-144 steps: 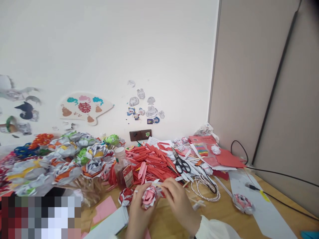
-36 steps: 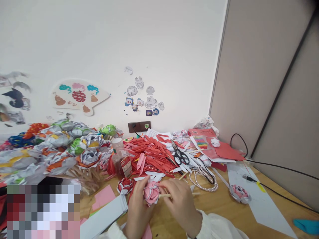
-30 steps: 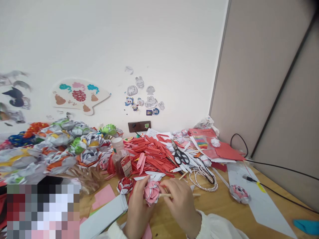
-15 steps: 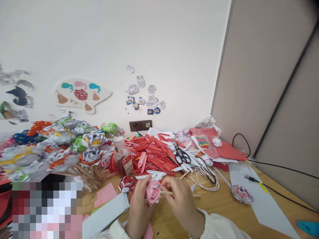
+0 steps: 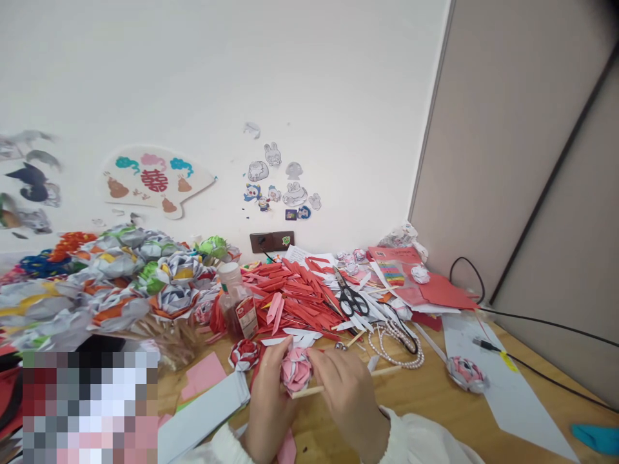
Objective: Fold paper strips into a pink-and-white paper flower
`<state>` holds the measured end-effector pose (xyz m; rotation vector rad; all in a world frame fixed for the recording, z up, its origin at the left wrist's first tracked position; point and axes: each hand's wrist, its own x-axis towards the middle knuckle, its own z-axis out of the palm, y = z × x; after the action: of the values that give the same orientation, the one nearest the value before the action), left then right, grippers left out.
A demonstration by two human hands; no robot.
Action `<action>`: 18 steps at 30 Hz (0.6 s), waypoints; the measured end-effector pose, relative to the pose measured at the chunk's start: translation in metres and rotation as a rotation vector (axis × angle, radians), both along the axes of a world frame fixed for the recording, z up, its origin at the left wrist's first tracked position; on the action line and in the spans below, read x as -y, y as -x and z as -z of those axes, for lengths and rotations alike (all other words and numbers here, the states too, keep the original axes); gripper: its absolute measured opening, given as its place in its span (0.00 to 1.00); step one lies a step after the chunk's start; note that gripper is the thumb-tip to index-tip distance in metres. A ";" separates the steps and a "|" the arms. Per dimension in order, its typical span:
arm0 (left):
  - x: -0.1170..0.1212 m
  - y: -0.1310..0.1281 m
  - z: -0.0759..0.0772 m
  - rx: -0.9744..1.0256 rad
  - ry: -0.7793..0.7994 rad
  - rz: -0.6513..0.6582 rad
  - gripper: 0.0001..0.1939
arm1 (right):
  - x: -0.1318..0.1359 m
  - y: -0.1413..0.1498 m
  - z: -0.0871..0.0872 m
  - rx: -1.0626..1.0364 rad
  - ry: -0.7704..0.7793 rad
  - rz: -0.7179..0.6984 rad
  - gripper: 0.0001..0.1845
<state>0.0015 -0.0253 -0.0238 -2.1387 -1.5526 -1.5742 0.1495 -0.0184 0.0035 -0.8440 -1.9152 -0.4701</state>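
Note:
A pink-and-white folded paper flower [image 5: 296, 372] is gripped in my left hand [image 5: 269, 396], its fingers wrapped round the left side. My right hand [image 5: 349, 393] is closed on a thin wooden stick [image 5: 308, 392]. One end of the stick lies against the flower's lower edge; the other comes out to the right behind the hand. The fingertips of my right hand are close to the flower's right side, and I cannot tell whether they touch it. A red-and-white paper flower [image 5: 244, 354] rests just left of my left hand.
Behind my hands lies a heap of red folded strips [image 5: 294, 296], with black scissors [image 5: 353, 301] on it. A jar [image 5: 235, 303] stands left of the heap, near many paper flowers [image 5: 176, 293]. White paper [image 5: 207, 412], a pearl string [image 5: 401, 364] and another flower [image 5: 467, 374] lie around.
The stick has swung lower, from the flower's right side to across its bottom edge. My right hand has turned, with its fingers more curled over. The left hand keeps holding the flower.

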 end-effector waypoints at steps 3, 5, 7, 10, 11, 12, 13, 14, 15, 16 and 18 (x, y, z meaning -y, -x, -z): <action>-0.001 0.002 0.002 0.000 0.003 0.005 0.24 | -0.002 -0.001 -0.001 0.027 -0.002 -0.018 0.19; -0.002 0.002 0.002 0.000 0.011 0.012 0.23 | -0.002 -0.003 -0.004 0.024 0.018 -0.051 0.20; -0.003 0.002 0.002 0.005 0.021 0.013 0.23 | -0.001 -0.004 -0.006 -0.013 0.041 -0.059 0.18; -0.003 0.001 0.001 0.014 -0.005 0.014 0.24 | 0.000 -0.004 -0.009 -0.113 0.079 -0.069 0.14; -0.002 0.001 0.001 0.015 -0.013 0.018 0.24 | 0.000 -0.003 -0.009 -0.140 0.091 -0.085 0.15; -0.002 0.001 0.001 0.015 -0.019 0.023 0.25 | 0.001 -0.003 -0.009 -0.154 0.102 -0.103 0.15; -0.002 0.002 0.002 0.017 -0.017 0.026 0.25 | 0.001 -0.002 -0.009 -0.157 0.105 -0.117 0.17; -0.002 0.002 0.003 0.022 -0.012 0.025 0.25 | 0.002 -0.002 -0.008 -0.149 0.101 -0.123 0.17; -0.002 0.002 0.004 0.032 -0.006 0.021 0.24 | 0.002 -0.001 -0.007 -0.133 0.093 -0.121 0.18; -0.003 0.002 0.005 0.043 -0.002 0.018 0.24 | 0.002 -0.001 -0.006 -0.112 0.082 -0.115 0.18; -0.003 0.003 0.006 0.072 0.008 0.015 0.24 | 0.002 0.000 -0.004 -0.070 0.067 -0.110 0.19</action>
<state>-0.0013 -0.0220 -0.0299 -2.1253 -1.5702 -1.6702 0.1499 -0.0209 0.0073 -0.7838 -1.9099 -0.3075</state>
